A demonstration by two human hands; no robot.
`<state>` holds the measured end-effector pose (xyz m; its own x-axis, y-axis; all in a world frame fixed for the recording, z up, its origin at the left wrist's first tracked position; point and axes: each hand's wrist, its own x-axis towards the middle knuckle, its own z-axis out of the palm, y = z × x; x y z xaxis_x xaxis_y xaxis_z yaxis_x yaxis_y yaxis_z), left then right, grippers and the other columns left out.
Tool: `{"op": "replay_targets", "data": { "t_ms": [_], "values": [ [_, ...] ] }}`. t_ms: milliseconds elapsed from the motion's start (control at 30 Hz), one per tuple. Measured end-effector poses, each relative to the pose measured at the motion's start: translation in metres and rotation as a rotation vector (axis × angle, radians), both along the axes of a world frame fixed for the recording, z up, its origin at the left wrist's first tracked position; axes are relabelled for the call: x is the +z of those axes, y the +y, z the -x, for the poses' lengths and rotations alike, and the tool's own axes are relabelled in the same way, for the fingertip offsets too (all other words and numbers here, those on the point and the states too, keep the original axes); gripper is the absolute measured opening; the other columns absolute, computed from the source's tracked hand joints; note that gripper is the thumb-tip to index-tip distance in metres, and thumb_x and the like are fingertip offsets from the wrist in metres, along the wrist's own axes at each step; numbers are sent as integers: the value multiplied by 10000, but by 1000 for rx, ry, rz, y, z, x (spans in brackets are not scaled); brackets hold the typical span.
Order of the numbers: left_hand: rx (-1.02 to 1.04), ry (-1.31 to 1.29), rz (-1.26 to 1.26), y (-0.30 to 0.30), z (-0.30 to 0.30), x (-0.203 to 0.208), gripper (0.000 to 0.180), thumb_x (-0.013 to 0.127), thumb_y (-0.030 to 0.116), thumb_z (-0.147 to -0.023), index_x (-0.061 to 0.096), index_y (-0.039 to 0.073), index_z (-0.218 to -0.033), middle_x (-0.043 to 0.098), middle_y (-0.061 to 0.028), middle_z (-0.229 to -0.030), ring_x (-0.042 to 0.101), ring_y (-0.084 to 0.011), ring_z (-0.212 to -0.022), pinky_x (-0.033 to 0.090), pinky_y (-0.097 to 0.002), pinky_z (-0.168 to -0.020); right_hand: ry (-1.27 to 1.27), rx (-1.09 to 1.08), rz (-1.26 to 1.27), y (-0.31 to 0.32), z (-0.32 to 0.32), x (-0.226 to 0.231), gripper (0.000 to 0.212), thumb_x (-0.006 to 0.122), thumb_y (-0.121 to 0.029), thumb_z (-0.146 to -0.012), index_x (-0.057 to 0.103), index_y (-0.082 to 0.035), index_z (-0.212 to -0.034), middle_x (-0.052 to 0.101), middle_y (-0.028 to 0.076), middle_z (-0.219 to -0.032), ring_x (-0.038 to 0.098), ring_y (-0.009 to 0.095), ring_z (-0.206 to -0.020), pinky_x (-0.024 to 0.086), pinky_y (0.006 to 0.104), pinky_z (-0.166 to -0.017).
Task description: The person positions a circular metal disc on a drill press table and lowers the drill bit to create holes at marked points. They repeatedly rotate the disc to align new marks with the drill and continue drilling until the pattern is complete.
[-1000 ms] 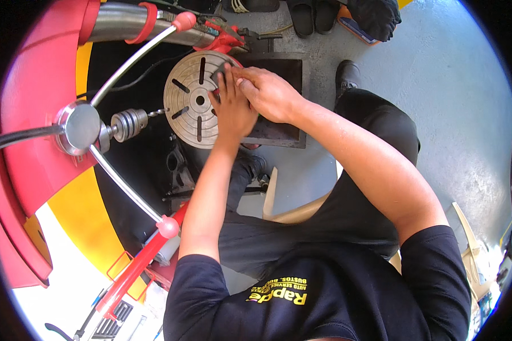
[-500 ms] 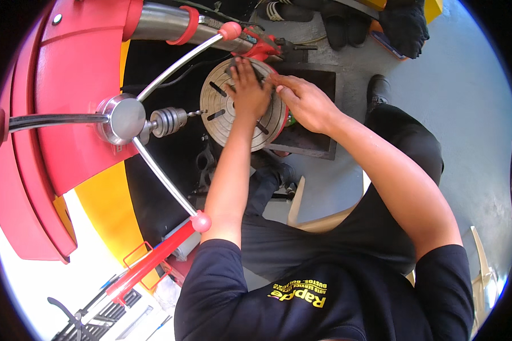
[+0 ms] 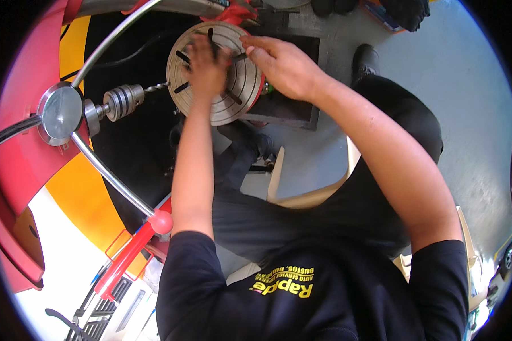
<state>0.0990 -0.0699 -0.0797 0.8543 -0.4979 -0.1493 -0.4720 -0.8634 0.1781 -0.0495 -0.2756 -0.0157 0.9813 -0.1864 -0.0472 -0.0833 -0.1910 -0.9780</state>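
A round metal drill press table (image 3: 242, 94) with concentric grooves and dark slots faces me at the top centre. Over it lies my left hand (image 3: 207, 68), slightly blurred, its fingers spread flat. A dark patch shows beside those fingers; I cannot tell whether it is a pad or a shadowed slot. My right hand (image 3: 284, 65) rests at the table's right rim with fingers stretched out, nothing visible in it. Left of the table, a drill bit (image 3: 156, 87) sits in the silver drill chuck (image 3: 123, 102), its tip close to the table's left edge.
The red drill press body (image 3: 23, 165) carries a feed handle hub (image 3: 61, 113) with long spokes and red knobs. A dark square base (image 3: 301, 108) shows behind the table. A cream plastic chair (image 3: 313, 199) is beneath me. A tool rack (image 3: 102, 307) stands lower left.
The view has shifted, so the whole scene sits further left and higher. My left hand has moved across the table's face toward its left part. The right hand stays by the rim.
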Motion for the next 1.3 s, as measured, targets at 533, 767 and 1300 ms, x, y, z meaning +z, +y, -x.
{"op": "replay_targets", "data": {
  "t_ms": [533,767,1300],
  "values": [
    [148,-14,-101,63,11,7,964,305,770,-1022,125,112,-1703,34,-89,-1790,71,-328,-1643,71,-730,-1229,9,70,64,11,-2,-6,518,444,-377,-1098,603,-40,-1459,640,213,-1431,595,349,-1347,439,387,-1140],
    [175,80,-68,63,83,5,931,336,722,-1040,115,108,-1705,34,-81,-1791,59,-320,-1645,72,-723,-1231,78,71,114,12,-10,-15,522,456,-388,-1092,598,-51,-1464,653,198,-1422,599,348,-1341,433,374,-1148],
    [157,-120,543,104,101,10,544,554,406,-1074,555,38,-1475,464,-159,-1610,416,-370,-1494,306,-515,-1219,-150,145,478,10,-1,-64,435,617,-243,-953,674,-41,-1335,687,234,-1271,620,422,-1224,495,482,-1065]
  ]
}}
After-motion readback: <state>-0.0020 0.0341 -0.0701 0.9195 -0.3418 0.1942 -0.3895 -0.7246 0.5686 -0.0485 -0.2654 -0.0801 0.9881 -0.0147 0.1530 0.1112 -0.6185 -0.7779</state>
